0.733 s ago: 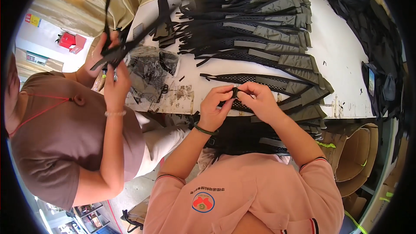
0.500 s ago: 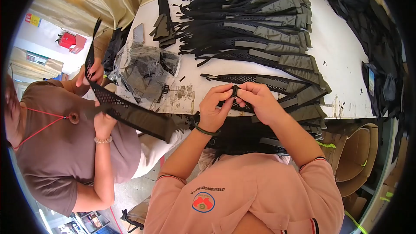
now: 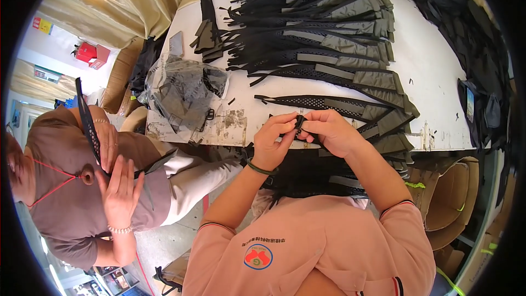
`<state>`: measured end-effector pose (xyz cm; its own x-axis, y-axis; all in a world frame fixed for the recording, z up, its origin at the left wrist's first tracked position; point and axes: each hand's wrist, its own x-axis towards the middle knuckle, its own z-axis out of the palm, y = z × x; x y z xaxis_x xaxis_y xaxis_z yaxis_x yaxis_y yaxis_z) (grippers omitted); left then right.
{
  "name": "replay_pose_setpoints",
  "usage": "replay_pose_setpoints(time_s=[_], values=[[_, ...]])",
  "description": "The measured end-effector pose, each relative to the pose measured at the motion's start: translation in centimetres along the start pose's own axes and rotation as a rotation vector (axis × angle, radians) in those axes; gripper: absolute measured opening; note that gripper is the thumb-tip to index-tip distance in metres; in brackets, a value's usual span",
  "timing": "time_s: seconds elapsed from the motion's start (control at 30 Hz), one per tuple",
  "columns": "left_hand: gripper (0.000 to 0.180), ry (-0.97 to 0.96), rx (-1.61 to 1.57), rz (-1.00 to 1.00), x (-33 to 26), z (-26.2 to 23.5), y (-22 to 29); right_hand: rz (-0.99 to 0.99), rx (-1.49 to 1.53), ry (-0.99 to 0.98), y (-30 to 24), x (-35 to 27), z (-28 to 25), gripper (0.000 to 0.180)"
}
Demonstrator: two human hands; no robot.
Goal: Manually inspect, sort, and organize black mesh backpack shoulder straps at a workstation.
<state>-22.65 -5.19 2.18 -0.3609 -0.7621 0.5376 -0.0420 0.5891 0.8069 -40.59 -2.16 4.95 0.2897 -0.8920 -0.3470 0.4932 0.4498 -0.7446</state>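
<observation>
Both hands meet over the near edge of the table. My left hand (image 3: 274, 138) is closed, its thumb and fingers pinching a small black piece (image 3: 299, 123) that looks like a buckle on a strap end. From the other side my right hand (image 3: 327, 130) grips the same piece with thumb and forefinger. Fingertips cover much of it, so its exact shape is hard to see. Just beyond the hands lies a black mesh strap with grey panels (image 3: 312, 102). More such straps hang below the table edge in front of me.
Rows of black-and-grey mesh straps (image 3: 329, 38) cover the white table (image 3: 427, 60). A clear plastic bag of black parts (image 3: 183, 90) lies left. A co-worker (image 3: 93, 186) at the left handles another strap. Cardboard boxes (image 3: 452, 197) stand at the right, below black fabric pieces (image 3: 466, 38).
My hands stay almost in place, with the small black piece turned slightly between my fingers. The co-worker has drawn their strap leftward and down, closer to their body.
</observation>
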Motion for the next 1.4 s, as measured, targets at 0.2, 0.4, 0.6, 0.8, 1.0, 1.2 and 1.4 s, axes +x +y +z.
replay_pose_setpoints(time_s=[0.2, 0.4, 0.6, 0.8, 1.0, 1.2, 1.4], values=[[0.019, -0.022, 0.021, 0.021, 0.3, -0.4, -0.5, -0.219, -0.382, 0.06, -0.6, -0.1, 0.2, 0.009], [0.018, 0.039, -0.102, -0.131, 0.4, -0.2, 0.6, -0.383, -0.692, 0.021, -1.9, -0.7, 1.5, 0.011], [0.008, 0.089, -1.156, -0.856, 1.0, 0.0, 0.2, -0.805, -1.151, 0.075, -0.3, -0.2, 0.9, 0.012], [0.008, 0.077, -0.943, -0.82, 0.7, 0.9, 0.9, -0.999, -1.238, 0.226, 0.6, -0.7, 1.4, 0.012], [0.009, 0.179, -0.78, -0.728, 0.8, 1.9, 0.7, -0.577, -0.541, 0.118, 0.4, -1.7, 1.9, 0.013], [0.008, 0.238, -0.714, -0.649, 0.7, 2.1, 1.0, -0.362, -0.265, 0.197, 0.6, -1.1, 1.1, 0.026], [0.009, 0.146, -0.511, -0.472, 0.6, 2.0, 1.3, -0.309, -0.222, 0.203, 0.4, -1.1, 1.0, 0.027]])
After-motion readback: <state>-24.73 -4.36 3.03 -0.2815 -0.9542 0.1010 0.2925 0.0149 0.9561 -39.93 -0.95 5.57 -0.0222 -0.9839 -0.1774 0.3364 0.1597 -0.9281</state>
